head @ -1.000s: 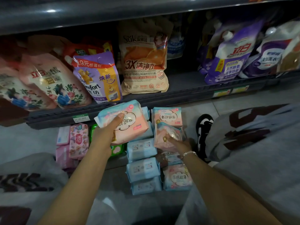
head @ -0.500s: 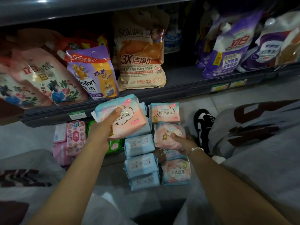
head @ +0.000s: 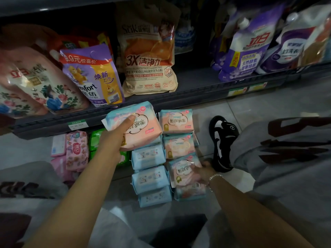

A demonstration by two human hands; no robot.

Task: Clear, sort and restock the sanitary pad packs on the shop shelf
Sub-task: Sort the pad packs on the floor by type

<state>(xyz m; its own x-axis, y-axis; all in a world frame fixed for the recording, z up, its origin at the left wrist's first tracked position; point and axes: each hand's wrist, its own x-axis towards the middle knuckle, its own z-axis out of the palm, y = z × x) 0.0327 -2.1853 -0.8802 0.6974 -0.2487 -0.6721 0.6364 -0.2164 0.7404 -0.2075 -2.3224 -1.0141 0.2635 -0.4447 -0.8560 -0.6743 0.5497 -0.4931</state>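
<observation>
My left hand (head: 114, 138) grips a large pink-and-blue pad pack (head: 141, 126) and holds it up above the rows on the floor. Below it lies a column of light blue packs (head: 148, 178). To the right runs a column of pink-and-blue packs (head: 176, 121). My right hand (head: 202, 173) grips one pack (head: 182, 171) of that column near its front end, with another pack (head: 189, 193) underneath. Pink packs (head: 77, 151) and green packs (head: 95, 140) lie at the left, partly hidden by my left arm.
A dark shelf edge (head: 188, 99) runs just behind the packs and carries detergent pouches (head: 148, 56). My black-and-white shoe (head: 223, 144) stands right of the pink column. Grey trouser knees fill both lower sides. Tiled floor (head: 268, 108) lies at the right.
My right hand slid nearer along the pink column, from a middle pack to one at the front end. The left hand kept the large pack raised, almost still.
</observation>
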